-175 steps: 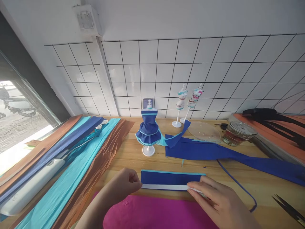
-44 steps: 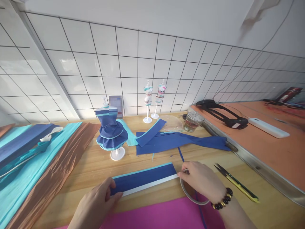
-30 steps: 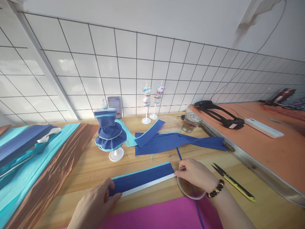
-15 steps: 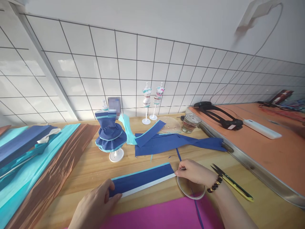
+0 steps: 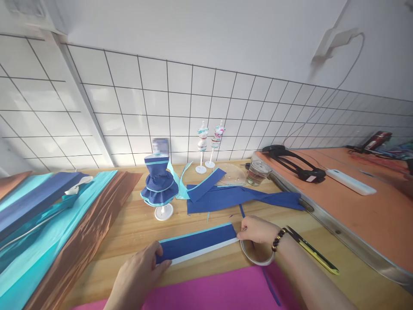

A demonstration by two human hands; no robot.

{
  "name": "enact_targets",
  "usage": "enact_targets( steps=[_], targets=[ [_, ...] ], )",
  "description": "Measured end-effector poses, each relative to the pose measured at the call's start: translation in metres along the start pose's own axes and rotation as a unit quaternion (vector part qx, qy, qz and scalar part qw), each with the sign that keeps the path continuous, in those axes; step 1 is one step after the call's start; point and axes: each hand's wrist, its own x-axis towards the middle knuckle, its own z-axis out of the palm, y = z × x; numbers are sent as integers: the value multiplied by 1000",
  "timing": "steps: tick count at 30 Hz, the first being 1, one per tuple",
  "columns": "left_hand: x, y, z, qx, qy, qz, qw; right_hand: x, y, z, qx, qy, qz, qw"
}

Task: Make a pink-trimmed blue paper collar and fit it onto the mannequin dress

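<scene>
head | two hands (image 5: 142,275) (image 5: 256,229) pinch one blue strip (image 5: 198,242) | three mannequins, one scissors (image 5: 311,255)

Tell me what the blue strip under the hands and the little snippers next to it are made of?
The blue strip looks like matte crepe paper or thin fabric: flat, with a turquoise top edge and a white band, maybe tape, along the bottom. The snippers seem metal: thin dark pointed blades, with a yellow-green handle, possibly plastic. The left hand and right hand press the strip's ends.

Dressed mannequin (image 5: 159,184) stands mid-bench; glass jar (image 5: 257,172) near orange mat (image 5: 371,202); snips (image 5: 311,255) lying right.
</scene>
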Motion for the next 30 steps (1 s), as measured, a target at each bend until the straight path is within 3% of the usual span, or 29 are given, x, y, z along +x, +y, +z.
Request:
enact_targets(
  steps=[12,22,26,30],
  targets=[
    [-2,-7,-1,-35,8,27,999,-3,-8,-15,-85,-58,1,995],
    [0,-29,-13,-26,26,-47,998,16,4,-16,-92,-107,-25,990],
    [-5,-23,-18,-47,47,-17,998,13,5,-20,-83,-133,-20,987],
    [-7,-6,-11,-20,81,45,996,12,6,-21,-66,-146,-15,987]
  ],
)
